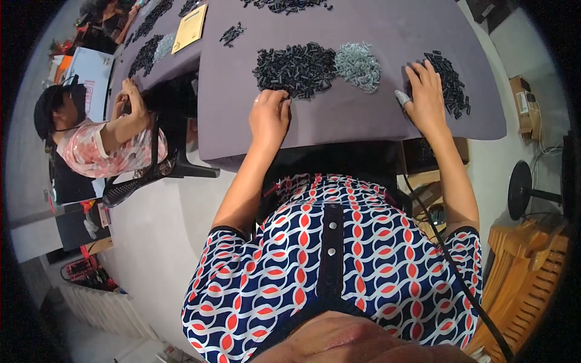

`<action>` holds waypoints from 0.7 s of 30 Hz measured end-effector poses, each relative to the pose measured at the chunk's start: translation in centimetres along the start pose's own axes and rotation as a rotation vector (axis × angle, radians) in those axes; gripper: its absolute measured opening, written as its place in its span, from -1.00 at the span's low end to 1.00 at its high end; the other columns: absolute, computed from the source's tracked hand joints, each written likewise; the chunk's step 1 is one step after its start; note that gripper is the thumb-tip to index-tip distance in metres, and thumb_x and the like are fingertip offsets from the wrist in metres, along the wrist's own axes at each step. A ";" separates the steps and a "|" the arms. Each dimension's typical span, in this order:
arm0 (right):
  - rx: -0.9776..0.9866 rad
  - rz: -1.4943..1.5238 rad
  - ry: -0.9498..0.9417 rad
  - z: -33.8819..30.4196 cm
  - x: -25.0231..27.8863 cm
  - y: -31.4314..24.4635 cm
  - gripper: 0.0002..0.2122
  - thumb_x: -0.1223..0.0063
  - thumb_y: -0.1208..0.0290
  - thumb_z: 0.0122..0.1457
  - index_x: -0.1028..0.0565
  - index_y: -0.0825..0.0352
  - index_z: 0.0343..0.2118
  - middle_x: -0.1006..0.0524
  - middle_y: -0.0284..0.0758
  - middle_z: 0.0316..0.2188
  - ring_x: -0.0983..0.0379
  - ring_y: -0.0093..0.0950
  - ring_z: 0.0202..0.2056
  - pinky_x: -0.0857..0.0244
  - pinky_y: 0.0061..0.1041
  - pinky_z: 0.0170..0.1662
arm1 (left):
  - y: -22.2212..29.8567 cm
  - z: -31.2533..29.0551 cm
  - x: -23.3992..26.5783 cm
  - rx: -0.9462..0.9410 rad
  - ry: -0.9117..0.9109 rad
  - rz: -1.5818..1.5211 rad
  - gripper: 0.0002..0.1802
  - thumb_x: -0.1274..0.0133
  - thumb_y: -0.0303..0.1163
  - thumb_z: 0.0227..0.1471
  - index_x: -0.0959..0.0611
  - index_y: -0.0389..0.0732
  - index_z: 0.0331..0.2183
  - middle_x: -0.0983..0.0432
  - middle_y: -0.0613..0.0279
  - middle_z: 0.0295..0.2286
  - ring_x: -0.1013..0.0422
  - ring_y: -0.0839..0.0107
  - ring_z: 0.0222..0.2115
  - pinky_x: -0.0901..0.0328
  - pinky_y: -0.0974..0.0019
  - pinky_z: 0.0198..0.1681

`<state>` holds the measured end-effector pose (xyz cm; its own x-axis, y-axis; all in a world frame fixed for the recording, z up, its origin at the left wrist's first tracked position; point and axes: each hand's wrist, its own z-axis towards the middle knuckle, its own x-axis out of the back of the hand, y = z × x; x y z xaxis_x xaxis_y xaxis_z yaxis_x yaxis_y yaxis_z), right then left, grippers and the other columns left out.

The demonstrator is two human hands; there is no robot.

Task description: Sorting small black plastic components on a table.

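Observation:
On the grey-purple tablecloth (pixel 357 121) lies a heap of small black cylindrical pieces (pixel 293 71). A pile of small silvery pieces (pixel 358 65) touches its right side. My left hand (pixel 270 118) rests at the near edge of the black heap, fingers curled inward; whatever they may hold is hidden. Farther right, my right hand (pixel 427 100) lies with its fingers stretched out and apart, against the left side of another black heap (pixel 451 85). A pale grey wrap covers that hand's thumb tip.
Another person (pixel 103 136) sits at the left by a table with a black heap (pixel 143 55) and a yellow booklet (pixel 189 28). A small black cluster (pixel 231 34) lies farther back. A black fan (pixel 520 189) and wooden furniture (pixel 520 272) stand at the right.

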<state>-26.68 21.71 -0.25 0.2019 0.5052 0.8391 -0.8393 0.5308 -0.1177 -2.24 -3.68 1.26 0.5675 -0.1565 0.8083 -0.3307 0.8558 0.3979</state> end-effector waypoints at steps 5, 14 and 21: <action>0.181 0.318 -0.011 0.6 -0.6 -3.2 -0.63 -0.27 0.43 -0.02 -0.51 0.30 -0.10 -0.47 -0.22 -0.09 -0.33 -0.17 0.05 -0.23 -0.19 0.08 | 0.7 -0.6 0.2 0.025 -0.011 -0.031 -0.85 -0.17 -0.51 -0.04 -0.62 -0.20 -0.32 -0.51 0.11 -0.39 -0.47 0.09 -0.35 -0.37 0.14 -0.31; 0.303 0.416 -0.133 0.1 -2.3 -7.7 -0.64 -0.17 0.56 -0.15 -0.56 0.27 -0.18 -0.48 -0.31 -0.16 -0.35 -0.26 -0.06 -0.24 -0.27 -0.04 | 1.3 -2.1 -0.7 0.094 -0.067 -0.297 -0.82 -0.17 -0.55 -0.06 -0.60 -0.24 -0.31 -0.47 0.10 -0.44 -0.44 0.16 -0.46 -0.33 0.20 -0.41; 0.219 0.439 -0.060 0.8 -1.6 -7.5 -0.70 -0.18 0.56 -0.12 -0.59 0.26 -0.23 -0.48 -0.33 -0.20 -0.35 -0.27 -0.07 -0.25 -0.27 -0.02 | 1.2 -2.2 -0.3 -0.064 -0.011 -0.164 -0.83 -0.17 -0.54 -0.03 -0.59 -0.26 -0.30 -0.50 0.08 -0.37 -0.47 0.11 -0.40 -0.37 0.23 -0.37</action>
<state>-21.14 16.40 -0.32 -0.2182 0.6060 0.7650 -0.9262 0.1183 -0.3580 -1.12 -1.52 0.51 0.6015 -0.3016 0.7397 -0.1856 0.8479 0.4966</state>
